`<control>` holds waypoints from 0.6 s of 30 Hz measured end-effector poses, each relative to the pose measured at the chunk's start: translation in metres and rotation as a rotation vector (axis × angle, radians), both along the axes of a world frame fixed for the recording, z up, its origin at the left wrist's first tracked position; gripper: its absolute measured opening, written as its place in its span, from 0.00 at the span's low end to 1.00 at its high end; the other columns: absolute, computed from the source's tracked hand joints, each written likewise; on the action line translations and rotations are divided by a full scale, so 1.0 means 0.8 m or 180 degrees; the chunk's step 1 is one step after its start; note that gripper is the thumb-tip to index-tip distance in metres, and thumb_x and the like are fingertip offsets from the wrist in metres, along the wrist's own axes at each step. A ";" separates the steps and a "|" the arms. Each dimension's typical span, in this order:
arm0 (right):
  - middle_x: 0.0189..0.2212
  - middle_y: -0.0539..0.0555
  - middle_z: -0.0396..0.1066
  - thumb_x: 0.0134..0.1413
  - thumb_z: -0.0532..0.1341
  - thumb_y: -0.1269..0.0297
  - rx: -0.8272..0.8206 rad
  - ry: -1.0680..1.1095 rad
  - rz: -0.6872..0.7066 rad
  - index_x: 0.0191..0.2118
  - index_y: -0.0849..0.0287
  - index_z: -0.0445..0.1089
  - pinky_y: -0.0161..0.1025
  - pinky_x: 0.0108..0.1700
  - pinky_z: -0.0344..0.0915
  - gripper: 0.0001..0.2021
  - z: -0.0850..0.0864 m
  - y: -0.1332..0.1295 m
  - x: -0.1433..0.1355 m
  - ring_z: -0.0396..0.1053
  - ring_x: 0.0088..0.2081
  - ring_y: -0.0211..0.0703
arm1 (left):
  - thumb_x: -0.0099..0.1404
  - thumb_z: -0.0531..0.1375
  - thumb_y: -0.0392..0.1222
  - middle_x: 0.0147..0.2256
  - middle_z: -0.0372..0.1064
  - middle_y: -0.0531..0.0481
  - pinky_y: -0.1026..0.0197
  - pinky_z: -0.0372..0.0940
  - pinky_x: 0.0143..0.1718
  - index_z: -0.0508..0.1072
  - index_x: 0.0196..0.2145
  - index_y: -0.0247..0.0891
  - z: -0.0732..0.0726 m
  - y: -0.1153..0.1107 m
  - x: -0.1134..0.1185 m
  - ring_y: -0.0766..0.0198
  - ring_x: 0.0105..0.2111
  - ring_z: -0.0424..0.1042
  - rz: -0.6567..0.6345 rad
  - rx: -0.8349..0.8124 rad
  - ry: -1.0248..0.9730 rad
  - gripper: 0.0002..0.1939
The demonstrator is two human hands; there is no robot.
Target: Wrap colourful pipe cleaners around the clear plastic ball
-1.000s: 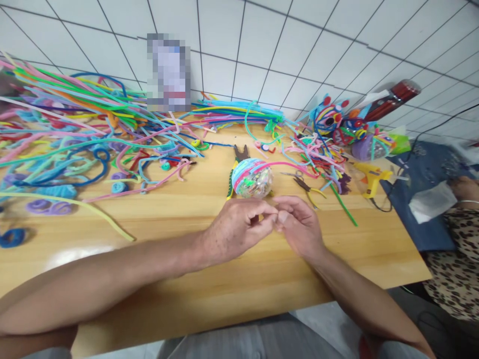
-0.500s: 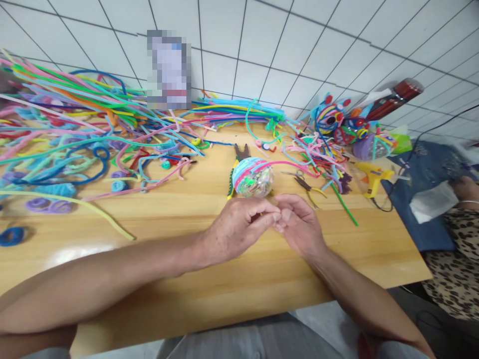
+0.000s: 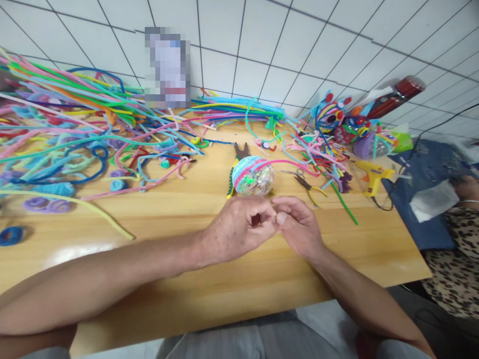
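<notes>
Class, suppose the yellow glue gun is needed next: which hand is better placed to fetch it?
Probably the right hand: it is nearer the glue gun, which lies off to the right. The left hand is farther away, with the right in between.

ball: shiny, plastic-looking | table: smooth glossy wood | glue gun: plastic | pipe cleaners: fuzzy

It is nice and bright on my faraway screen, though I can't see any lamp. A shiny white spot glares on the left of the table. The blue ring has a soft shadow. Lines on the wall slant and stretch near the edges. Fingertips look fuzzy. Chunky squares cover one patch.
</notes>
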State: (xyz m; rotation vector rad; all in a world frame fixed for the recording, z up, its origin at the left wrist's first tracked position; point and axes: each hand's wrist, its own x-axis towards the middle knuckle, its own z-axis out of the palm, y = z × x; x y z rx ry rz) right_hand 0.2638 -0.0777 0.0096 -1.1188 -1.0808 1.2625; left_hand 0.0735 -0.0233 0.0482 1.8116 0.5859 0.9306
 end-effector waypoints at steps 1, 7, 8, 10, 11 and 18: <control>0.23 0.44 0.70 0.55 0.76 0.50 -0.0027 0.0069 0.0014 0.47 0.50 0.81 0.34 0.26 0.60 0.17 0.002 0.001 -0.001 0.61 0.21 0.33 | 0.64 0.60 0.29 0.23 0.68 0.56 0.70 0.58 0.26 0.75 0.27 0.35 0.000 0.000 0.000 0.74 0.23 0.63 -0.0006 -0.0001 -0.0014 0.08; 0.19 0.41 0.63 0.53 0.78 0.52 -0.0161 0.0661 0.0112 0.46 0.48 0.82 0.32 0.25 0.56 0.16 0.017 0.007 -0.007 0.56 0.20 0.32 | 0.69 0.60 0.29 0.27 0.77 0.54 0.70 0.61 0.29 0.80 0.32 0.35 0.000 0.000 0.001 0.73 0.25 0.69 -0.0047 -0.0043 -0.0038 0.10; 0.19 0.41 0.63 0.54 0.78 0.52 -0.0152 0.0707 0.0110 0.46 0.48 0.82 0.32 0.25 0.57 0.15 0.019 0.007 -0.007 0.56 0.20 0.32 | 0.70 0.61 0.30 0.28 0.79 0.53 0.69 0.63 0.30 0.81 0.33 0.35 0.000 0.000 0.001 0.72 0.26 0.71 -0.0053 -0.0060 -0.0037 0.10; 0.19 0.41 0.63 0.54 0.78 0.53 -0.0123 0.0730 0.0094 0.45 0.47 0.82 0.32 0.25 0.58 0.14 0.021 0.008 -0.007 0.56 0.20 0.32 | 0.73 0.61 0.32 0.31 0.82 0.52 0.69 0.65 0.33 0.82 0.35 0.36 -0.001 0.001 0.001 0.71 0.29 0.75 -0.0086 -0.0090 -0.0018 0.10; 0.19 0.41 0.63 0.54 0.78 0.53 -0.0111 0.0706 0.0081 0.45 0.47 0.82 0.33 0.26 0.58 0.15 0.020 0.008 -0.007 0.56 0.20 0.32 | 0.73 0.61 0.32 0.32 0.82 0.52 0.69 0.66 0.34 0.82 0.36 0.36 -0.001 0.001 0.000 0.71 0.29 0.75 -0.0094 -0.0087 -0.0008 0.10; 0.21 0.42 0.66 0.56 0.77 0.54 0.0056 0.0212 0.0045 0.47 0.48 0.82 0.32 0.28 0.60 0.14 0.002 0.003 0.001 0.60 0.21 0.32 | 0.67 0.61 0.28 0.23 0.69 0.57 0.70 0.58 0.28 0.76 0.30 0.35 -0.003 0.001 -0.001 0.74 0.23 0.65 -0.0046 0.0296 0.0018 0.09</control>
